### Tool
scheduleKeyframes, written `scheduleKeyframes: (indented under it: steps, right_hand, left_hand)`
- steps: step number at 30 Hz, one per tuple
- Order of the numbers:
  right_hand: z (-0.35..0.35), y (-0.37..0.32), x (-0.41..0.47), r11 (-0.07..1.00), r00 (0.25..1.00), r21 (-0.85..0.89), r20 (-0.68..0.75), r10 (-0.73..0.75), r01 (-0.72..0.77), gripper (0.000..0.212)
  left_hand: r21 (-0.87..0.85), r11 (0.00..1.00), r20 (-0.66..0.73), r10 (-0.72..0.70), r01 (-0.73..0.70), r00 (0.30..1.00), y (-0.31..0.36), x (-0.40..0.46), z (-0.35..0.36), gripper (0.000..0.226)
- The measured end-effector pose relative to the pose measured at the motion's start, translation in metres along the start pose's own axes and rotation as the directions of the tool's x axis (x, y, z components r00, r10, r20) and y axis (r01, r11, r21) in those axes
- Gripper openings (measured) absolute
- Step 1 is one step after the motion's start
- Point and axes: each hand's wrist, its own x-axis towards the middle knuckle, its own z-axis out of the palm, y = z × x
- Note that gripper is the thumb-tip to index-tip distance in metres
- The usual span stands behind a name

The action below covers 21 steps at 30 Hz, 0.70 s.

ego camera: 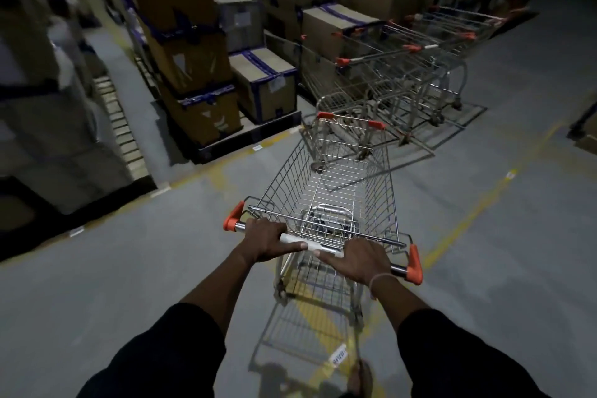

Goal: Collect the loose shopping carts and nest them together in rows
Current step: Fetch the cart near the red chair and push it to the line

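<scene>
Both hands' fingers (277, 229) round cart handle (310, 245)

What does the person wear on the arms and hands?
Both hands, left hand and right hand, are bare, with no gloves. Dark sleeves are pushed up, leaving the forearms bare. A thin pale band circles the right wrist. No rings or watch are visible.

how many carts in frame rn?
5, possibly more hidden. One cart gripped by left hand and right hand; a small cart right ahead; three nested carts beyond by the boxes.
</scene>
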Motion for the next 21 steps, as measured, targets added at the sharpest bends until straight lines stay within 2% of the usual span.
scheduleKeyframes:
  steps: [3, 8, 13, 21]
  right_hand:
    - [-0.010, -0.003, 0.062, 0.998, 0.997, 0.014, 0.025, -0.068, 0.068, 0.100]
    - [-0.029, -0.001, 0.170, 0.981, 0.981, -0.033, 0.028, -0.191, 0.192, 0.092]
    - [-0.041, 0.010, 0.265, 0.948, 0.948, -0.033, 0.040, -0.316, 0.317, 0.097]
    - [-0.063, 0.017, 0.399, 0.901, 0.899, -0.023, 0.079, -0.431, 0.434, 0.097]
  left_hand:
    - [0.018, 0.999, -0.017, -0.048, 0.049, 0.999, -0.029, 0.040, -0.008, 0.097]
    - [-0.037, 0.987, -0.044, -0.161, 0.159, 0.986, -0.073, 0.108, -0.018, 0.088]
    - [-0.010, 0.959, -0.042, -0.283, 0.283, 0.958, -0.094, 0.162, -0.028, 0.100]
    - [-0.011, 0.901, -0.065, -0.433, 0.433, 0.899, -0.125, 0.242, -0.042, 0.081]
